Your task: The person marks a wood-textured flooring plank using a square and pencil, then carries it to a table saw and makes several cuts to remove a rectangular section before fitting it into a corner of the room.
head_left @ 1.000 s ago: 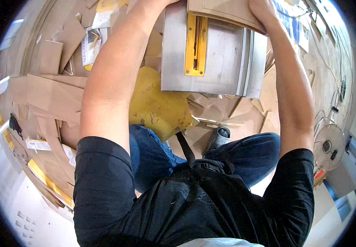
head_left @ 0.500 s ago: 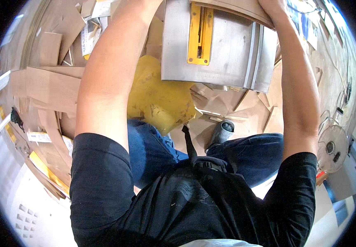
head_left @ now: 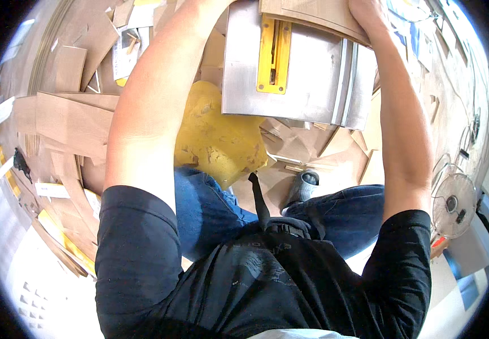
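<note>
The right hand (head_left: 367,16) is set against the right edge of a flat, light-brown wooden panel (head_left: 315,12); its fingers run out of sight at the upper edge of the view, so whether they are closed around the panel cannot be told. The left hand lies beyond the upper edge; its state cannot be determined. One left forearm (head_left: 190,37) leads up toward the panel's left side.

The panel lies across the far part of one grey, flat metal table (head_left: 312,73), over the far end of one long yellow insert plate (head_left: 264,62) with a dark slot. Two fasteners are counted at the insert's near end. Two parallel lengthwise strips mark the table's right side.

Below and left of the table sits one scuffed yellow panel (head_left: 213,133) with brown marks; its material cannot be determined.

Printed matter: the wearer's black short-sleeved shirt (head_left: 210,294) bears pale chest lettering, partly lost in folds. Two printed items are noted at left: one white-and-yellow packet (head_left: 123,70) and one white strip (head_left: 52,190), their print too small to read.

Brown board offcuts (head_left: 75,121) lie on both sides, overlapping too much to count. One grey shoe (head_left: 301,187) shows below the table; one round wire-caged fan (head_left: 454,204) stands at far right.
</note>
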The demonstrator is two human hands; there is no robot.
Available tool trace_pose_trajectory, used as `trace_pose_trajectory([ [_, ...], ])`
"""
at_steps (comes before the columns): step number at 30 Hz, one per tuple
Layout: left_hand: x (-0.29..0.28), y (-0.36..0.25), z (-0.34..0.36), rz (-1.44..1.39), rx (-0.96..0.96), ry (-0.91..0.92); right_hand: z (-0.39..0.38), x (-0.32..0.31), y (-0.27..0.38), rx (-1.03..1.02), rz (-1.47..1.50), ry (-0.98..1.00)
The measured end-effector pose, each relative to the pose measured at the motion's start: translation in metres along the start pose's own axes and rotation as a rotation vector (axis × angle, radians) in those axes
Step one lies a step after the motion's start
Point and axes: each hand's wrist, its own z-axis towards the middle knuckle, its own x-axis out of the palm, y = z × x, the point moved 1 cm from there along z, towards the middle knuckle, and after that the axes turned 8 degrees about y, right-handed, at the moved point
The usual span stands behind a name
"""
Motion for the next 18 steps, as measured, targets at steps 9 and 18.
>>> trace_pose_trajectory([
  [9,-0.0031,-0.0044,-0.0024,0.011,0.037,-0.013,0.0002,0.0082,-0.004,-0.071,-0.1,-0.02],
  [18,-0.0044,-0.0069,-0.003,-0.001,-0.003,0.034,-0.0062,0.0012,0.0024,-0.084,-0.173,-0.024],
])
